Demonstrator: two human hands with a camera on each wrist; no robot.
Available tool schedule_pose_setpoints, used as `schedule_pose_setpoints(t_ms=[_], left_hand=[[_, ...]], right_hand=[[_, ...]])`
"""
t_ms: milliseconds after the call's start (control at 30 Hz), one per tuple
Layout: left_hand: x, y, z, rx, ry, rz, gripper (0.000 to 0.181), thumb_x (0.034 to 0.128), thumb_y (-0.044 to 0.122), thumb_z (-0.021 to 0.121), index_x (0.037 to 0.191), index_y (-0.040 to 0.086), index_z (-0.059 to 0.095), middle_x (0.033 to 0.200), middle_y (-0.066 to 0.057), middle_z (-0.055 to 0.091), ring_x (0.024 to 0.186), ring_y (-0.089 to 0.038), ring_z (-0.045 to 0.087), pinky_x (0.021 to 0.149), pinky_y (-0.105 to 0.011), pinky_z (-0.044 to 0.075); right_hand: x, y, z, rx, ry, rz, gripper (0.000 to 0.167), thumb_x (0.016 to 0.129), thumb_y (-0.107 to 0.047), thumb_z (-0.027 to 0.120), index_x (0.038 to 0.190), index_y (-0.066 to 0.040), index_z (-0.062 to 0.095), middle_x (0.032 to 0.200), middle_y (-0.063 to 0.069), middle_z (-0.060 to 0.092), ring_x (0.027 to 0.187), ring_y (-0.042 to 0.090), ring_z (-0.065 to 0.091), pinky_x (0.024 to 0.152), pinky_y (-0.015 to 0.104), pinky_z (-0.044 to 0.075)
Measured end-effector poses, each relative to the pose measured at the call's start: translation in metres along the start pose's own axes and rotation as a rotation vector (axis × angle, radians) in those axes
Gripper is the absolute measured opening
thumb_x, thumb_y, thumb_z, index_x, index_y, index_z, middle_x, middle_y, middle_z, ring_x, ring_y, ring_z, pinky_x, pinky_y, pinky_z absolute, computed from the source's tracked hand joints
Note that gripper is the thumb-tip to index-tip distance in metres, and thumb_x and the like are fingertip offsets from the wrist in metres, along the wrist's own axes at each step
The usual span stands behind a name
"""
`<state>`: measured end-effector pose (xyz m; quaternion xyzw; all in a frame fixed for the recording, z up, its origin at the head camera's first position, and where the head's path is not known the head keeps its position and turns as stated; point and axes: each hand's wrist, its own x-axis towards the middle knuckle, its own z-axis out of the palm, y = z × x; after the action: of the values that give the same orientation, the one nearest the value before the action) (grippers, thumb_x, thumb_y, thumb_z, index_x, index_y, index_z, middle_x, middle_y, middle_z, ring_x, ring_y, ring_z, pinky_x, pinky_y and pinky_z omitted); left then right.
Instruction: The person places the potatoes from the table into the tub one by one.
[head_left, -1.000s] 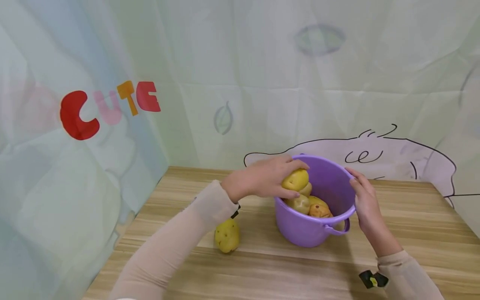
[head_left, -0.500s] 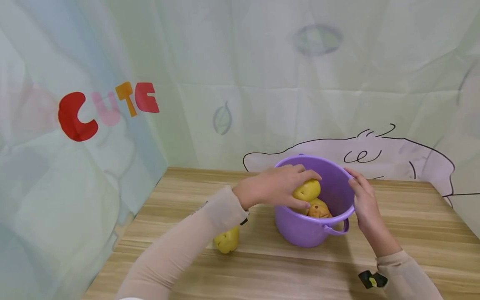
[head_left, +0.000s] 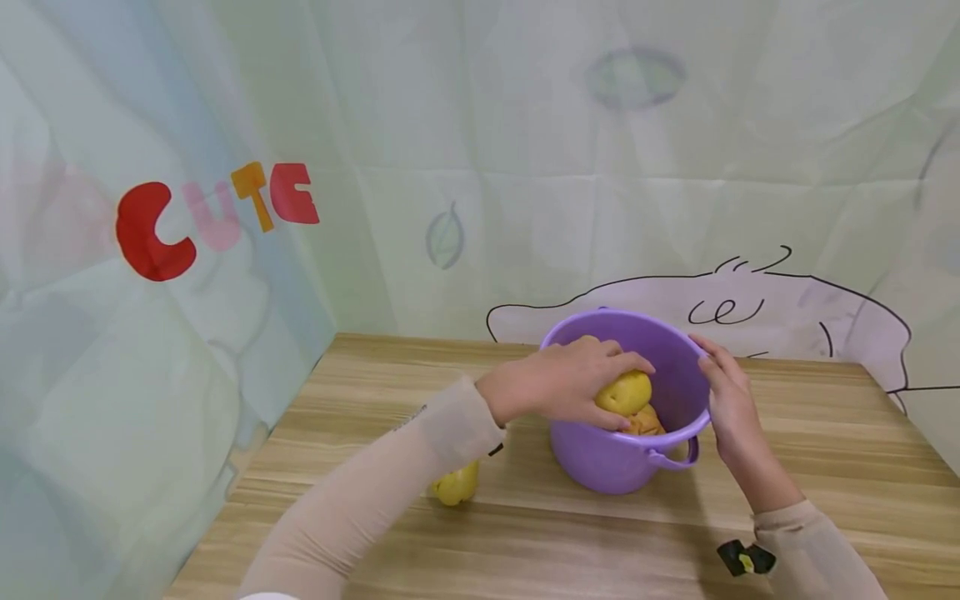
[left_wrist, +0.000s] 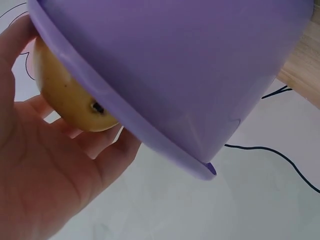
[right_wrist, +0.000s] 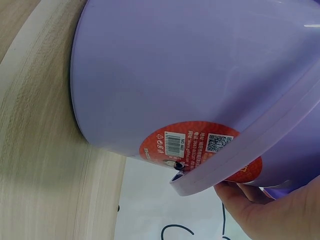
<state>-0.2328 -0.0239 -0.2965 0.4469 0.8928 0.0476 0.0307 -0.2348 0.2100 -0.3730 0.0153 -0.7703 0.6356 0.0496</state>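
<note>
My left hand (head_left: pixel 566 379) reaches over the near-left rim of a purple bucket (head_left: pixel 603 462) and holds a yellow potato (head_left: pixel 626 393) inside the opening. In the left wrist view, fingers curl round that potato (left_wrist: pixel 67 92), which shows a dark spot, beside the bucket's rim. Below it lies a browner potato (head_left: pixel 645 422), partly covered. My right hand (head_left: pixel 735 412) grips the bucket's right rim. A side handle (right_wrist: pixel 250 132) crosses a red label in the right wrist view. Another yellow potato (head_left: pixel 457 486) sits on the table, partly hidden by the left sleeve.
The bucket stands on a wood-grain table (head_left: pixel 525 542). Printed cloth (head_left: pixel 450 108) hangs behind the table and along its left side, with the letters "CUTE" on the left part.
My left hand has moved right and slightly down, carrying the potato from the bucket's left rim further into it. My right hand stays on the rim.
</note>
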Motion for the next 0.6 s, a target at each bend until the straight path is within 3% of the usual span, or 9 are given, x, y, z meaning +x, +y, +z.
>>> schedule_pose_setpoints(t_ms=[300,600], left_hand=[[-0.0005,0.0005,-0.0032,-0.011,0.018,0.002,0.055,0.0997,0.043,0.058,0.148,0.020,0.046,0.116,0.006,0.053,0.101,-0.008,0.049,0.091,-0.025,0.041],[-0.0054,-0.0049,-0.0026,-0.030,0.045,0.000,0.050,0.1014,0.040,0.057,0.146,0.018,0.049,0.131,0.002,0.055,0.115,-0.009,0.050,0.100,-0.025,0.040]], right_hand=[[0.0007,0.0008,-0.0008,-0.014,0.001,-0.010,0.050,0.110,-0.024,0.026,0.154,-0.002,0.032,0.147,0.015,0.038,0.109,0.005,0.046,0.091,0.021,0.038],[0.0011,0.0012,-0.0001,0.002,0.006,-0.003,0.050,0.110,-0.024,0.028,0.153,-0.001,0.033,0.144,0.012,0.040,0.109,0.006,0.047,0.089,0.019,0.039]])
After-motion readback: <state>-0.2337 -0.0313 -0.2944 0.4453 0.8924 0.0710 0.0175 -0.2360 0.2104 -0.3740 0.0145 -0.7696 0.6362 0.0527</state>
